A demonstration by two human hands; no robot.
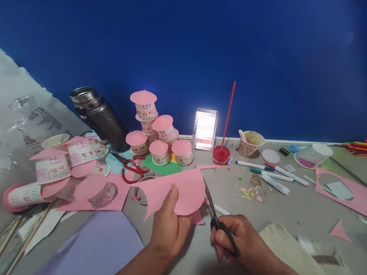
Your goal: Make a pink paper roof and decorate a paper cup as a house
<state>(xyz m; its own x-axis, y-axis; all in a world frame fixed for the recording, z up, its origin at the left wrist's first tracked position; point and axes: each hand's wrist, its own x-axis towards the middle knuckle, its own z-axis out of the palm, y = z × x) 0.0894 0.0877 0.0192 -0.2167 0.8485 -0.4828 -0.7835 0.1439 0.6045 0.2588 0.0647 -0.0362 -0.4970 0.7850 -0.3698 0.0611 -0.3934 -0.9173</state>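
My left hand [171,229] grips a piece of pink paper [189,188], thumb on top and fingers beneath. The paper's right end is rounded, while its left end narrows to points around a curved cut. My right hand [237,235] is closed around the black handles of a pair of scissors [211,204], whose blades point up and left at the paper's right edge. Behind the paper stand small paper-cup houses [146,110] with pink roofs, some stacked. More decorated cups [53,167] lie or lean to the left.
A dark flask [102,117] leans at the back left, near red-handled scissors [133,173]. A red stick [228,117] rises from a red pot [221,155]. Several markers [270,182], a patterned cup [251,144] and pink scraps [341,230] lie rightward. Purple paper [94,249] is in front.
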